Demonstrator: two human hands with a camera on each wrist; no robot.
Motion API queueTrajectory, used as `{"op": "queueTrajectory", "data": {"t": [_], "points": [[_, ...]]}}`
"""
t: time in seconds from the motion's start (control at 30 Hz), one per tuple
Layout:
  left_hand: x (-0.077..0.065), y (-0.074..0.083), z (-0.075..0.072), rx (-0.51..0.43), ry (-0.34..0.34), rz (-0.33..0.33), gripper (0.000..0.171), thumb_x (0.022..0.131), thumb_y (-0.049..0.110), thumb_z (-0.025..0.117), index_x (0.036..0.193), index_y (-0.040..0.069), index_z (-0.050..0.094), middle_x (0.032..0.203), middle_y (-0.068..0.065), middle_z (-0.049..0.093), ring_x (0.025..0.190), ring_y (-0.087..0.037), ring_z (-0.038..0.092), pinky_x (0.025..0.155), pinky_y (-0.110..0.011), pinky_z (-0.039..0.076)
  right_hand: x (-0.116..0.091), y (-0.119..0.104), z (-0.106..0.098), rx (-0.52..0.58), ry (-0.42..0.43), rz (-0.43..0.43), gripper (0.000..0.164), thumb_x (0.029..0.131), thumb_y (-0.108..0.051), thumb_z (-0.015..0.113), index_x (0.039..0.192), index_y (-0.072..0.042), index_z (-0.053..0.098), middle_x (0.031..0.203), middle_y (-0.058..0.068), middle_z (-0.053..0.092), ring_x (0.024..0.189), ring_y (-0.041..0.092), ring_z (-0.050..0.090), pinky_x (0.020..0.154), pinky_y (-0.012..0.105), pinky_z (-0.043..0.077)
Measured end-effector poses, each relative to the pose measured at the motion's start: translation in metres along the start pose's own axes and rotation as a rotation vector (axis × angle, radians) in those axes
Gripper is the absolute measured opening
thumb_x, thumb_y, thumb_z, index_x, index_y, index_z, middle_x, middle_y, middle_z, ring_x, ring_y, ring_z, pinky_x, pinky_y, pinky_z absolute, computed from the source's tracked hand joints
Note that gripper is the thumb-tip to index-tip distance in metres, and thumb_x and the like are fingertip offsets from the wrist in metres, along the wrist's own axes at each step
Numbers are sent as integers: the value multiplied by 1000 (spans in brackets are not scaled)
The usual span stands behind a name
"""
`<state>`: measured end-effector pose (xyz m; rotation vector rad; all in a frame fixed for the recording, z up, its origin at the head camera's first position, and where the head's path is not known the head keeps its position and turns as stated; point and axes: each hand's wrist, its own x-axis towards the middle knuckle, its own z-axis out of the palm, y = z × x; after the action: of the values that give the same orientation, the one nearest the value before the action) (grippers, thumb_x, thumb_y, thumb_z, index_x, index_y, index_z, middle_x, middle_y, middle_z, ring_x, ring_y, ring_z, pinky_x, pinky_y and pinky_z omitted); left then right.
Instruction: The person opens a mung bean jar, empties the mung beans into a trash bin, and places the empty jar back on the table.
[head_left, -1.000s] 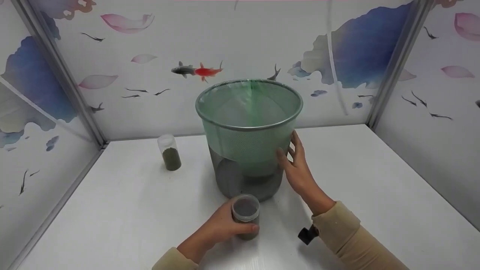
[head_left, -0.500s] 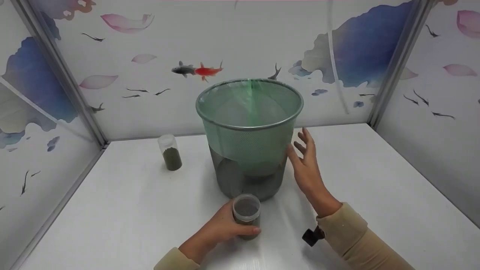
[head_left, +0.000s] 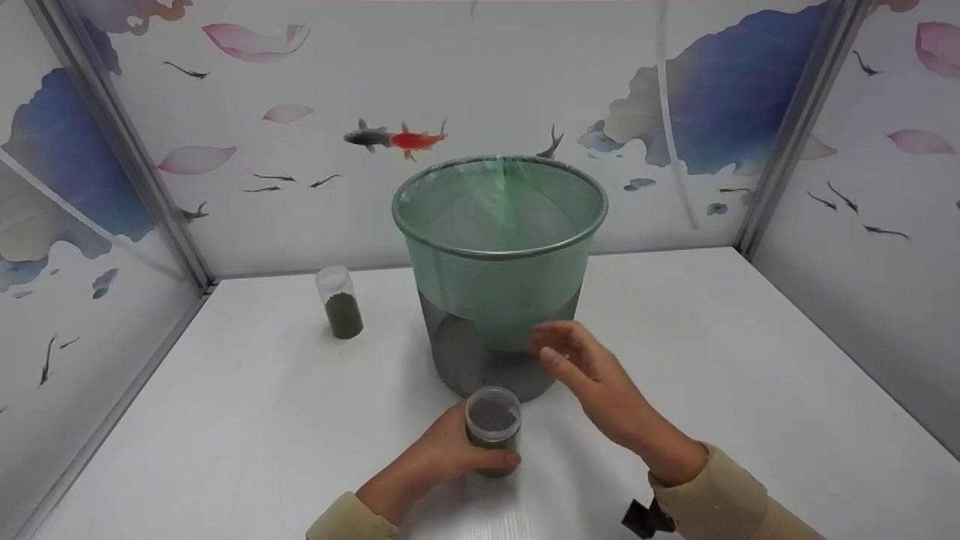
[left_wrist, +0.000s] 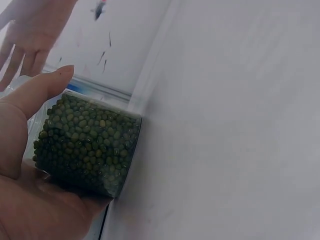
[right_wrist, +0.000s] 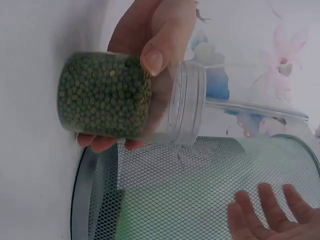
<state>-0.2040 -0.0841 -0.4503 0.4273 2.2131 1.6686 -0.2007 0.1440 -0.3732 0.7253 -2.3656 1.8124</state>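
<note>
My left hand [head_left: 442, 454] grips a clear plastic jar [head_left: 493, 431] in front of the bin, thumb across its near side. Green mung beans [right_wrist: 102, 97] fill much of the jar, as the right wrist view shows. It is upright, its base at or close to the tabletop. My right hand [head_left: 600, 394] hovers right of the jar and holds nothing, its fingers spread in the right wrist view. Behind both hands stands a grey mesh waste bin [head_left: 450, 352], lined with a green plastic bag [head_left: 495, 292] whose edge is folded over the rim.
A second clear jar [head_left: 343, 315], partly filled with green contents, stands at the left on the white table [head_left: 247, 420]. Printed wall panels [head_left: 480, 75] enclose the back and sides. A small black device [head_left: 645, 517] hangs beneath my right wrist.
My right hand has let go of the bin's right side and moved toward me and left, in front of the bin. My left hand and its jar stay put.
</note>
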Motion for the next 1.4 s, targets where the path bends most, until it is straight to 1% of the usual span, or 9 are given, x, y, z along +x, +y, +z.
{"op": "queueTrajectory", "data": {"t": [0.07, 0.17, 0.33, 0.47, 0.73, 0.87, 1.03, 1.2, 1.4], "points": [[0, 0, -1, -2, -12, 9, 77, 72, 23, 88, 139, 21, 49, 128, 3, 57, 121, -17, 51, 111, -49, 31, -2, 3, 8, -33, -100, 54, 48, 101, -36, 54, 141, -12, 45, 139, 5, 53, 131, 21, 49, 107, 45, 40], [0, -1, -2, -7, -25, 12, 78, 74, 25, 87, 141, 23, 48, 130, 3, 56, 121, -16, 50, 110, -48, 32, -2, 11, 20, -55, -190, 108, 57, 99, -38, 58, 147, -14, 39, 145, 5, 48, 135, 23, 44, 110, 50, 35], [-2, -1, -2, -25, -53, 34, 76, 77, 25, 85, 142, 19, 46, 131, 1, 56, 120, -17, 52, 106, -44, 38, -3, 22, 35, -14, -258, 147, 68, 98, -34, 61, 153, -14, 27, 147, 8, 47, 138, 25, 41, 113, 49, 31], [-2, -1, -2, -34, -61, 53, 74, 77, 23, 83, 142, 16, 47, 132, -1, 56, 120, -18, 52, 104, -41, 40, -5, 28, 44, 37, -243, 176, 73, 95, -35, 65, 154, -15, 27, 146, 8, 48, 135, 24, 44, 112, 50, 31], [-1, -1, 0, -3, -56, 48, 77, 78, 24, 83, 144, 18, 44, 136, 1, 53, 123, -17, 50, 105, -42, 40, -6, 39, 63, 119, -161, 258, 67, 88, -37, 74, 144, -19, 44, 145, 4, 47, 135, 22, 42, 110, 48, 32], [0, -1, -1, 29, -41, 64, 74, 78, 23, 83, 142, 18, 48, 134, 1, 55, 120, -18, 52, 101, -40, 42, -5, 42, 74, 106, -97, 237, 71, 81, -39, 81, 141, -17, 48, 139, 1, 53, 131, 21, 45, 110, 49, 32], [-1, -2, -1, -8, -42, 63, 74, 79, 22, 84, 143, 16, 47, 137, 0, 54, 123, -19, 50, 103, -40, 41, -5, 46, 81, 52, -32, 235, 73, 74, -41, 85, 135, -19, 53, 133, -2, 57, 125, 20, 49, 106, 48, 35], [-1, -4, 0, -20, -40, 42, 77, 79, 24, 84, 144, 17, 45, 138, 0, 53, 124, -18, 48, 104, -41, 41, -7, 50, 81, 27, -25, 241, 72, 73, -42, 86, 132, -15, 55, 127, 1, 59, 115, 21, 54, 97, 44, 42], [0, -3, 0, -18, -47, 49, 77, 78, 21, 85, 144, 17, 46, 138, 1, 54, 124, -18, 49, 104, -40, 40, -7, 52, 82, 65, -42, 243, 75, 72, -39, 88, 133, -14, 52, 126, 2, 59, 113, 20, 55, 97, 42, 43]]}}
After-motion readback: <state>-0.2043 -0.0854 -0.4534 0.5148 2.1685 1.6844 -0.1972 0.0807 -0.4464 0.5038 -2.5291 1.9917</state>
